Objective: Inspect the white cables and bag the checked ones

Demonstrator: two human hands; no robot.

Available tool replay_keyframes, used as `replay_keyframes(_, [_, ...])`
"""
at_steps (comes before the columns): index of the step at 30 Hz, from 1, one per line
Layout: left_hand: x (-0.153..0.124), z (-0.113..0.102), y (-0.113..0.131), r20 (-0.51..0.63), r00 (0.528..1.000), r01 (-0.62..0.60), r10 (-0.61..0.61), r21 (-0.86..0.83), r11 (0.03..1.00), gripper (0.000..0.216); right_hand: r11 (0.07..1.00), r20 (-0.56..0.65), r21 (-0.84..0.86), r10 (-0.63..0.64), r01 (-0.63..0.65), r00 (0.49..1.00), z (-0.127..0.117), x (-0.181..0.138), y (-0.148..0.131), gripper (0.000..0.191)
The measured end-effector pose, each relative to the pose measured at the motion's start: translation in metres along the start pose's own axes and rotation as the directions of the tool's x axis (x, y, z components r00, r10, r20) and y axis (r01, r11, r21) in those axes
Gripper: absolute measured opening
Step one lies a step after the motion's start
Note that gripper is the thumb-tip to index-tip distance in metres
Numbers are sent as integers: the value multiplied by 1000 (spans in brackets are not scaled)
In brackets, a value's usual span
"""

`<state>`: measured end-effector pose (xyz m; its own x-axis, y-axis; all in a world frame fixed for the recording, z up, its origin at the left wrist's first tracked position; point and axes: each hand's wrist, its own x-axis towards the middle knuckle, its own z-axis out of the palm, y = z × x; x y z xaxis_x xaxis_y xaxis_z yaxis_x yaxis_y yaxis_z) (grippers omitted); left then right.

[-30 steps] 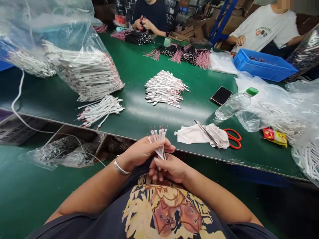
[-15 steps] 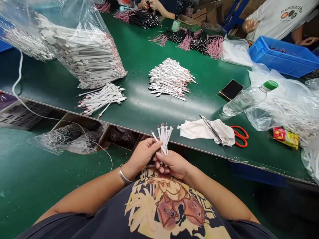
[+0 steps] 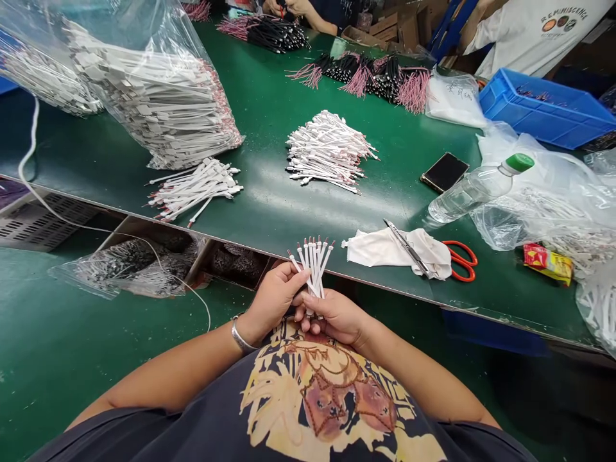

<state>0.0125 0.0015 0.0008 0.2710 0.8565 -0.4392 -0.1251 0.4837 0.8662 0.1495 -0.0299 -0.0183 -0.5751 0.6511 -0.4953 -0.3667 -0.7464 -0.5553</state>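
Left hand [image 3: 274,303], right hand [image 3: 332,316] at lower centre, fingers clamped on small bundle of white cables [image 3: 312,268]. Ends fanned upward, tips near level, grip low and even. Bundle just before green table [image 3: 283,221] edge; larger cable pile [image 3: 330,153] upper centre.

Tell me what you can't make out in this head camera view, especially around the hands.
Head view:
The lower ends of the white cables are hidden by the left hand and right hand.
The far co-worker's hands are cut off by the top edge.
The red-and-yellow packet's print is too small to read.
The items in the blue crate are too small to identify.
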Motion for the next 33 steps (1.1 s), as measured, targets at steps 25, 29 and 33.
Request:
replay_keyframes(25, [-3, 4, -2, 98, 995, 45, -33, -127, 991, 24, 997, -6, 73, -41, 41, 999, -5, 3, 4, 43])
replay_keyframes(29, [-2, 4, -4, 155, 985, 97, -75, -135, 986, 25, 999, -9, 39, -23, 23, 1000, -3, 2, 3, 45])
replay_keyframes(33, [0, 4, -4, 219, 963, 182, -157, -100, 978, 33, 1000, 10, -12, -3, 3, 1000, -1, 0, 1, 47])
